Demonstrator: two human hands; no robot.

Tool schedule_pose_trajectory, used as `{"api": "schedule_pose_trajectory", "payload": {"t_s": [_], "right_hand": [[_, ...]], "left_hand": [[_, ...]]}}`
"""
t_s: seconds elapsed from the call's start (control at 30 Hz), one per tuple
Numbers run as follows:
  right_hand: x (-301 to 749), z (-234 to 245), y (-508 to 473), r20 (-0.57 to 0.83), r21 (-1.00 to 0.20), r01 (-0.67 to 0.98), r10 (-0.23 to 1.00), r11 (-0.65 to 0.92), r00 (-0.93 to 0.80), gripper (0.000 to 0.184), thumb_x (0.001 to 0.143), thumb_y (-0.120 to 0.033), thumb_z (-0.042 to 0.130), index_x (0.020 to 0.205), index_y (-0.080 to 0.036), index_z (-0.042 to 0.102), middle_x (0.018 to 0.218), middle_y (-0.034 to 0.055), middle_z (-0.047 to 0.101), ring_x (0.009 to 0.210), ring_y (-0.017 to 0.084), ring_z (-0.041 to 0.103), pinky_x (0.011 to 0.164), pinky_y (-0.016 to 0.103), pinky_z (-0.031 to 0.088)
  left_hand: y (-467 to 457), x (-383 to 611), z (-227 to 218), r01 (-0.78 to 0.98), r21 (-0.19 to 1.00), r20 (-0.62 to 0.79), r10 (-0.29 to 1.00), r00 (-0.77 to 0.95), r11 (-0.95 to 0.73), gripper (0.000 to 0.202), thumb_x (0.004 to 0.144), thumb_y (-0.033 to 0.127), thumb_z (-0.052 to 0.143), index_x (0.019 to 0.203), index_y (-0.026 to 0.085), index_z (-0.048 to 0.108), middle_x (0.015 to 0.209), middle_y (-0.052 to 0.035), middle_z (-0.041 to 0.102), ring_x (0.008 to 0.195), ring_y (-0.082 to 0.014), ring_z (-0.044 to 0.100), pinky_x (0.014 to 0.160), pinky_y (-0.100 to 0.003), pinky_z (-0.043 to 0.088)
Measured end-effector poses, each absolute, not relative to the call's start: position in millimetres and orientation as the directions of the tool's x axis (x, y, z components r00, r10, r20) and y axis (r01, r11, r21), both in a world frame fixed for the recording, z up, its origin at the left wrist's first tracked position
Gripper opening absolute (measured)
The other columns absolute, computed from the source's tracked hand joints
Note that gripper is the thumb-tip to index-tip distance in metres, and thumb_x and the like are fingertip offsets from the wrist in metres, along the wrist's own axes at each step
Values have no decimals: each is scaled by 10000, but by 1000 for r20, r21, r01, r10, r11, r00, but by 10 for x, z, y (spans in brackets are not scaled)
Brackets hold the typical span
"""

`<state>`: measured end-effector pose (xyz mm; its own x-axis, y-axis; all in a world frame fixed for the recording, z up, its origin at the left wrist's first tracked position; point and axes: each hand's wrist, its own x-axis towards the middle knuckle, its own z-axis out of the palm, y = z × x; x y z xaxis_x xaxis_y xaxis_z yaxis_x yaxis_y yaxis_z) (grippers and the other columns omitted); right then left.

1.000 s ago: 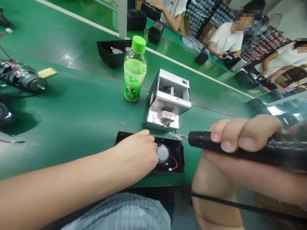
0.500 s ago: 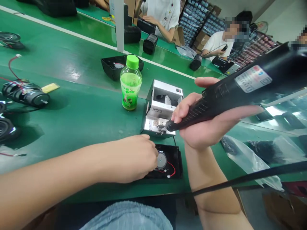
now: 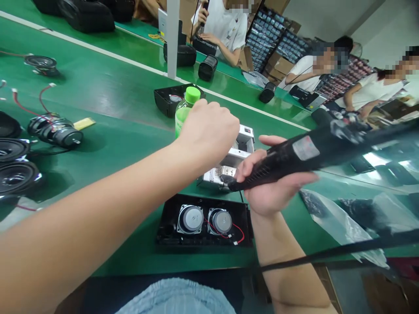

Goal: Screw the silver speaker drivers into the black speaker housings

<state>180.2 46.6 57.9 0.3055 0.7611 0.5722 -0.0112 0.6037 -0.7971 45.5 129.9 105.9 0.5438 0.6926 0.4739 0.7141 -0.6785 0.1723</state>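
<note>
Head view: right hand (image 3: 278, 187) grips the screwdriver (image 3: 304, 152); left hand (image 3: 209, 131) hovers curled shut, contents unseen.

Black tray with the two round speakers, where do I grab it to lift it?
I'd take the black tray by its bare left end, coming in from the left. It lies flat on the green table, the two speakers fill its middle and right, and thin red wires loop near the right end.
</note>
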Motion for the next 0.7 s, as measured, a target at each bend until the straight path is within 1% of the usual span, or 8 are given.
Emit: {"api": "schedule_pose_trajectory", "payload": {"t_s": [0.07,0.13,0.2,0.27,0.33,0.43,0.57,0.7], "right_hand": [[1854,585,438,561,-812,16,774,583,295,823,914,-939,389,1181,-225,699,533,-61,575,337,149,487,334,293,382],[1898,655,435,528,-844,60,808,532,263,826,916,-940,396,1193,-228,710,562,-47,588,372,156,541,342,286,398],[1914,756,464,486,-874,101,843,476,231,778,911,-926,457,1173,-245,723,614,-25,618,441,178,617,365,290,428],[1901,843,514,464,-886,128,860,447,210,735,907,-915,492,1149,-264,733,651,-8,641,490,199,661,374,300,443],[1880,892,560,459,-887,160,869,434,186,709,901,-917,504,1124,-285,737,675,2,654,515,213,682,377,311,445],[1861,888,593,469,-873,228,870,431,152,692,885,-936,502,1090,-316,732,700,10,654,529,224,685,382,329,434],[1812,818,605,571,-820,222,775,527,270,644,988,-866,346,1055,-333,702,673,1,557,511,202,615,428,358,421],[1724,817,613,607,-784,155,689,601,396,683,1068,-745,172,1002,-286,673,690,-1,494,464,155,528,425,355,336]], "left_hand": [[1211,297,1059,752,88,444,702,557,-653,255,913,112,540,769,145,748,792,-82,655,955,-287,691,940,-473,487],[1058,67,1034,730,92,467,677,569,-677,263,972,234,579,810,169,775,798,-80,657,911,-290,677,883,-460,486],[865,-177,951,657,181,483,648,589,-732,262,1009,340,601,903,214,804,797,-54,673,834,-259,655,794,-417,474],[661,-393,806,577,297,460,644,612,-761,245,1040,370,604,1017,241,810,848,-39,707,802,-234,641,734,-388,461],[472,-558,626,539,388,429,664,612,-748,228,1058,359,605,1088,246,800,918,-38,729,823,-223,642,735,-381,467],[259,-704,379,511,451,400,678,617,-732,191,1054,352,647,1139,262,791,1009,-30,747,881,-213,659,780,-382,479],[147,-779,225,515,453,387,681,622,-728,162,1045,343,675,1146,268,778,1042,-22,758,914,-206,680,808,-392,463],[167,-816,199,526,447,404,688,603,-724,155,1054,358,655,1132,273,758,1020,-24,767,888,-212,688,794,-406,452]]}}
